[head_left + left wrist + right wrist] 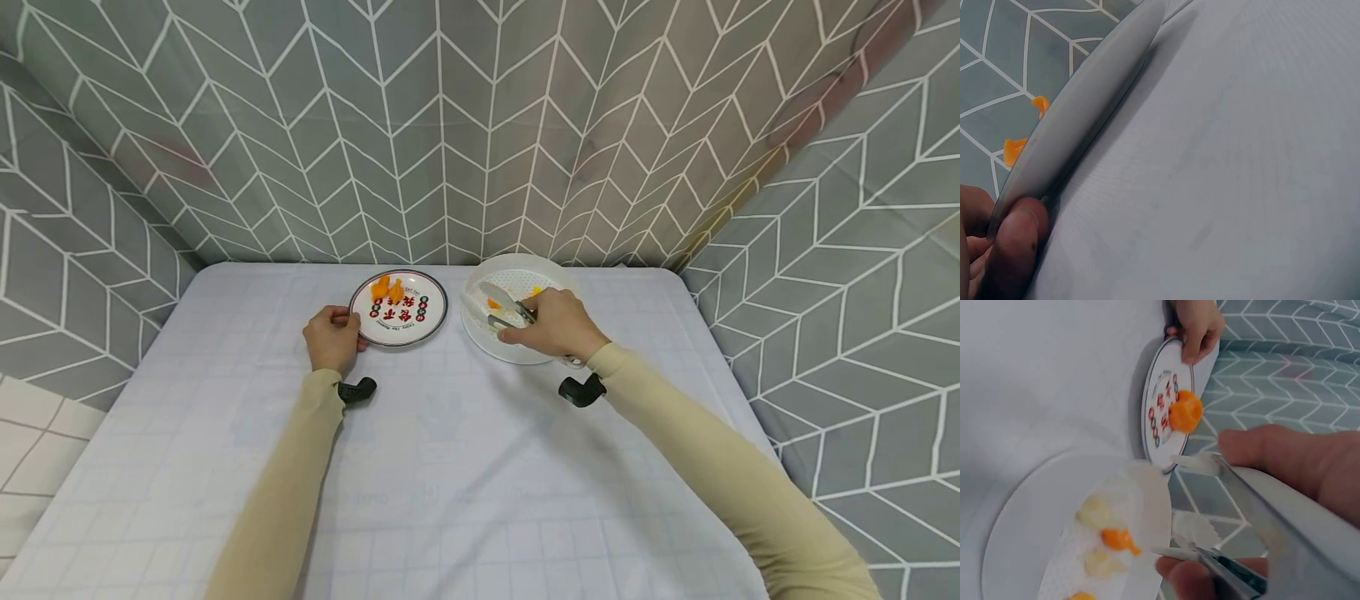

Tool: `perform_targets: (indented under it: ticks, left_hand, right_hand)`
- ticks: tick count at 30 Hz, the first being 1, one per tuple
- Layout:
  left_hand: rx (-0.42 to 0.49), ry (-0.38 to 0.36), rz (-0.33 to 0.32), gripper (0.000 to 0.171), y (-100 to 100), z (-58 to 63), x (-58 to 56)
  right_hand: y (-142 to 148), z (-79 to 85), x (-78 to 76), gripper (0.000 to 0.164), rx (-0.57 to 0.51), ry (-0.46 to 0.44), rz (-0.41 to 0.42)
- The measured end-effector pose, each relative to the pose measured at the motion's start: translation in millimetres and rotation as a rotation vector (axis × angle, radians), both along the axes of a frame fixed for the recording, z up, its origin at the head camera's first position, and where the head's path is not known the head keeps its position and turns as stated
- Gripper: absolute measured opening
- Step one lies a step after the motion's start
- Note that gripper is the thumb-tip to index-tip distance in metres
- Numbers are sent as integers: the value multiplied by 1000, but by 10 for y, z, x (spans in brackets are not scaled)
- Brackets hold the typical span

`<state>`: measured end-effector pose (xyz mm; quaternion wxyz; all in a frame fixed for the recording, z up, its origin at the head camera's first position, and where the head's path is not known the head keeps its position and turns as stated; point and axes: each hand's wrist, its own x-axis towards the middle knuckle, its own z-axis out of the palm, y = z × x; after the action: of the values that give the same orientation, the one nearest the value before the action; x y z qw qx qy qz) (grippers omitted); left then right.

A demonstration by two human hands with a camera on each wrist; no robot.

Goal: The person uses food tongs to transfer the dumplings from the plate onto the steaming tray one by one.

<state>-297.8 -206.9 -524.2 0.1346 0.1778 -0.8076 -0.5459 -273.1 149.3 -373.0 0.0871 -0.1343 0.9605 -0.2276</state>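
My left hand [332, 337] pinches the left rim of a round white plate [366, 323] with a dark edge and red lettering, thumb on top and fingers beneath. Two orange pieces [381, 288] sit toward its back. In my right hand [558, 323] is a pair of tongs [497, 294] with pale tips, held spread apart over a white round bowl [480, 343] with a dimpled inside. Orange pieces [1117, 539] and pale yellowish pieces [1099, 512] lie in that bowl in the right wrist view. Nothing shows between the tong tips.
A white cloth [442, 467] covers the table. Behind and to both sides hangs a grey curtain [465, 167] with white zigzag lines, close to the table's back edge. The plate and bowl stand side by side near that edge.
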Motion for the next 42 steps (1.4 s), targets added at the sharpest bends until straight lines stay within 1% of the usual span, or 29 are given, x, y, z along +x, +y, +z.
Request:
perform_targets:
  ticks: [3,6,9,11,15,18,24,27,30,32,36,39,42]
  left_hand:
    - [-6,-5,-2,31,-24,4,7]
    - [-9,-9,3,31,-37,-6,10]
    - [-9,-2,6,30,-34,-18,6]
    - [-4,6,-2,29,-25,-26,0]
    - [13,15,-20,30,2,-45,-10]
    - [11,20,-14,30,7,-50,-10]
    - [6,38,-8,28,-10,-16,5]
    - [10,24,-14,29,-12,-11,11]
    - [14,21,-24,28,-8,-16,11]
    - [18,31,-27,26,-10,-19,9]
    - [22,59,-23,23,-20,-21,6]
    - [20,65,-20,22,-26,-25,9]
    - [21,65,-20,21,-31,-32,16]
  right_hand:
    - [-146,-28,-6,67,-38,26,-6]
    - [-283,-78,-19,61,-71,63,14]
    - [-409,-138,-40,55,-96,82,40]
    - [-478,-177,-51,57,-109,90,45]
    - [-577,-252,-76,53,-111,74,48]
    - [-646,-295,-98,46,-118,58,47]
    - [-787,-344,-147,46,-144,39,51]
    - [-841,-353,-155,43,-135,24,65]
    - [-878,-350,-162,42,-105,27,78]
    - [-905,-346,-176,46,-93,32,81]
    - [-970,-342,-220,65,-84,42,82]
    - [-1021,-352,-248,68,-87,35,84]
    - [-1067,-375,-272,64,-90,34,89]
